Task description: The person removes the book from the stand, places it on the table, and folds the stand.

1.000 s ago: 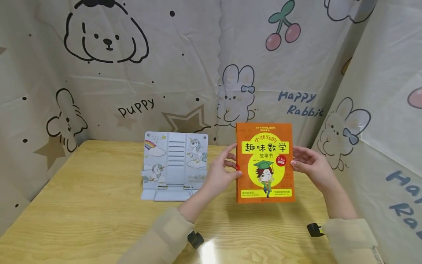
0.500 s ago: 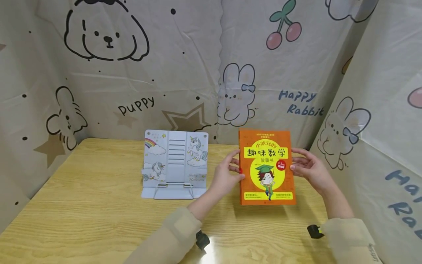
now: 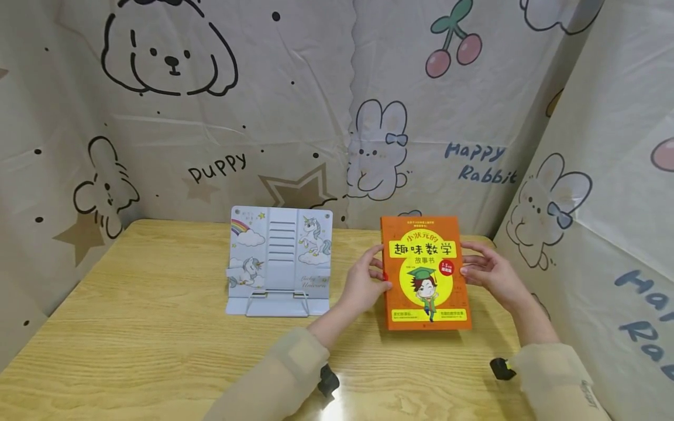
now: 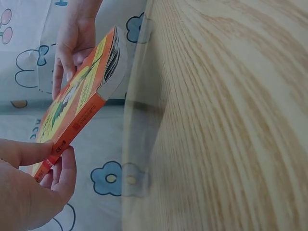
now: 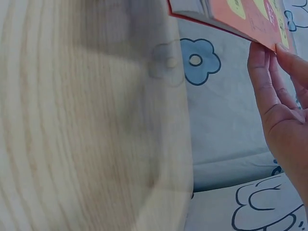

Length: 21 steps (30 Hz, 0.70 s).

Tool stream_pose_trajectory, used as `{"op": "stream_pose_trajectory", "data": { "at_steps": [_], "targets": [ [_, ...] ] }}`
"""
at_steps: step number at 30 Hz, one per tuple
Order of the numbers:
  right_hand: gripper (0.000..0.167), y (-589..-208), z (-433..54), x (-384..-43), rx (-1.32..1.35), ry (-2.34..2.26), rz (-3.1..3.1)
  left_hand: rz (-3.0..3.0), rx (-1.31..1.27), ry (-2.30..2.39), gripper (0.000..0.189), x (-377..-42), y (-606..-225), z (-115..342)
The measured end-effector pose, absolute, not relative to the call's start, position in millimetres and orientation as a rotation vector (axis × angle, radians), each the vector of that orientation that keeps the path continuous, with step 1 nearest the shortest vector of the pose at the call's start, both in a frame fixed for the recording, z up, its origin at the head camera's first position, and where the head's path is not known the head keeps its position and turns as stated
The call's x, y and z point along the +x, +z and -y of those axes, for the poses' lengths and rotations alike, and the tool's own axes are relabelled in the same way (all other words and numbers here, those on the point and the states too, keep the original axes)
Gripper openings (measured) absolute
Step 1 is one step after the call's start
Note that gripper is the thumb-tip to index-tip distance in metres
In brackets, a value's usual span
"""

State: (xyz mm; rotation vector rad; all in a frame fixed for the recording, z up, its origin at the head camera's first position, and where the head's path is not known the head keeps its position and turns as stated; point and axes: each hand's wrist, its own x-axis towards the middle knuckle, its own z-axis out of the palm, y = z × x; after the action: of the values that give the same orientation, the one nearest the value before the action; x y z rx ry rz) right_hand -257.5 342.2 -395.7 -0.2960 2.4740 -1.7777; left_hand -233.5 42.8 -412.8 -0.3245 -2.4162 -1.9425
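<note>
An orange paperback book (image 3: pixel 426 275) with a yellow circle and a cartoon figure in a green cap faces the head camera, tilted back above the table. My left hand (image 3: pixel 363 283) pinches its spine edge, thumb on the front and fingers behind. On the opposite edge my right hand (image 3: pixel 492 273) pinches the book the same way. The left wrist view shows the spine and lower page edges of the book (image 4: pixel 79 113), held off the tabletop. In the right wrist view, thumb and fingers of the right hand (image 5: pixel 284 101) meet at the book's edge.
A pale book stand (image 3: pixel 281 257) with unicorn pictures and a wire page holder stands left of the book on the wooden table (image 3: pixel 158 351). Printed cloth (image 3: pixel 295 117) hangs behind the table and along both sides.
The book has come down slightly in the head view and its top leans further back. Both hands have moved with it, keeping their hold. The stand has stayed put.
</note>
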Motion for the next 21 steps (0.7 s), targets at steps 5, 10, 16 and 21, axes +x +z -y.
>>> {"op": "stream_pose_trajectory", "data": {
  "at_steps": [5,10,16,21],
  "targets": [
    [0.059,-407,-346,-263,-0.254,-1.752,-2.465,2.427,-0.296,-1.982,0.08,-236,-418,-47],
    [0.059,-417,-349,-268,-0.229,-1.731,-2.434,2.478,-0.265,-1.976,0.079,-239,-424,-51],
    [0.063,-427,-351,-274,-0.153,-1.66,-2.438,2.537,-0.187,-1.984,0.079,-242,-428,-55],
    [0.064,-434,-354,-279,-0.121,-1.625,-2.428,2.544,-0.122,-2.033,0.078,-245,-432,-58]
  ]
}}
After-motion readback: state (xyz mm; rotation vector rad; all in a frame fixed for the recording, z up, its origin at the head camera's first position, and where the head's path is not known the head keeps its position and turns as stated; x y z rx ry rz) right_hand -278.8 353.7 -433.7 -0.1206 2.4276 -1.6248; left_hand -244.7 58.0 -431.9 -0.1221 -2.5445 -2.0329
